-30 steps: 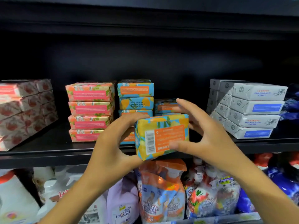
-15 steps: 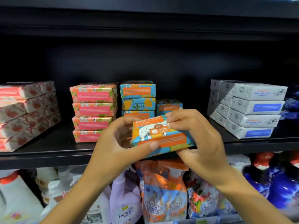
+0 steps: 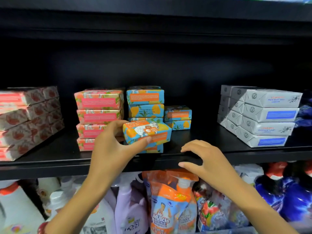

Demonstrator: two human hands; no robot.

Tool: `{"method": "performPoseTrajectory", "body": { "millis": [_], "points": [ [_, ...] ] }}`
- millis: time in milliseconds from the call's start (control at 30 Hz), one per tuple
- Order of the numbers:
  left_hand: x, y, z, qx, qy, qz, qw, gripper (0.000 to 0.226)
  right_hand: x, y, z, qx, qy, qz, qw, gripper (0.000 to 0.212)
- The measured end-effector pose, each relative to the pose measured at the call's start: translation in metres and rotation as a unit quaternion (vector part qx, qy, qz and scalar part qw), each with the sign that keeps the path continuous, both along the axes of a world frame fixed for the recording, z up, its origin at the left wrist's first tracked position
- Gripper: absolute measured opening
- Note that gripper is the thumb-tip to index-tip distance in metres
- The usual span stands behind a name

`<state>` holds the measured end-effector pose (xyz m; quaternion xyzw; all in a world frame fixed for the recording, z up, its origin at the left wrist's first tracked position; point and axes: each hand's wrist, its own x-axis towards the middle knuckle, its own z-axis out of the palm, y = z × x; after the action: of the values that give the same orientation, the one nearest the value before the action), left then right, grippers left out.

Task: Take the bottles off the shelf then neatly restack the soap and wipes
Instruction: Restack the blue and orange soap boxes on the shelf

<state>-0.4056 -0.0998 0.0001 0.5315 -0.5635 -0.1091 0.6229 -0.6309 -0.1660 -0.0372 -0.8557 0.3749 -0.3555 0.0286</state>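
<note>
**A:** Where is the soap box (image 3: 148, 132)?

**B:** It's tilted, pinched between thumb and fingers of the left hand (image 3: 109, 146), just in front of the blue stack (image 3: 145, 105) on the shelf (image 3: 50, 159).

**A:** And the right hand (image 3: 207, 159)?

**B:** Spread loose at the shelf's front edge, holding nothing. With a one-handed pinch, the box may slip, or knock that stack askew and off onto the refill pouch (image 3: 170, 200) below.

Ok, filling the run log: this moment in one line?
left hand grips soap bar | right hand empty at shelf edge | stage restacking
</note>
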Motion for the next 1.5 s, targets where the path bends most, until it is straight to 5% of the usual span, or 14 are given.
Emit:
{"method": "performPoseTrajectory", "body": {
  "millis": [100, 233, 333, 633, 800, 1033, 1367, 1500],
  "points": [
    [-0.003, -0.006, -0.01, -0.016, -0.015, 0.03, 0.999, 0.06, -0.002, -0.001, -0.003, -0.013, -0.005, -0.001, 1.0, 0.029],
    [0.0, -0.015, -0.02, -0.121, -0.223, 0.15, 0.956, 0.05, -0.001, -0.002, -0.007, -0.026, -0.01, 0.004, 1.0, 0.031],
    [0.006, -0.019, -0.019, -0.147, -0.281, 0.172, 0.932, 0.038, -0.002, -0.003, -0.008, -0.028, -0.016, 0.004, 0.999, 0.032],
    [-0.014, -0.011, -0.021, -0.214, -0.283, 0.149, 0.923, 0.02, -0.005, -0.007, 0.009, 0.018, -0.037, 0.022, 0.999, 0.027],
    [-0.033, -0.019, -0.047, -0.196, -0.33, 0.054, 0.922, 0.022, -0.001, -0.052, 0.031, -0.045, -0.08, -0.042, 0.995, 0.042],
    [-0.028, -0.03, -0.067, -0.145, -0.35, 0.042, 0.925, 0.026, 0.023, -0.108, 0.05, -0.007, 0.056, -0.128, 0.99, 0.057],
    [-0.029, -0.026, -0.062, -0.116, -0.338, 0.031, 0.933, 0.026, 0.026, -0.095, 0.054, -0.169, 0.144, -0.205, 0.953, 0.04],
    [-0.03, -0.022, -0.059, -0.098, -0.3, 0.017, 0.949, 0.028, 0.001, -0.075, 0.042, -0.185, 0.043, -0.142, 0.972, 0.039]
  ]
}}
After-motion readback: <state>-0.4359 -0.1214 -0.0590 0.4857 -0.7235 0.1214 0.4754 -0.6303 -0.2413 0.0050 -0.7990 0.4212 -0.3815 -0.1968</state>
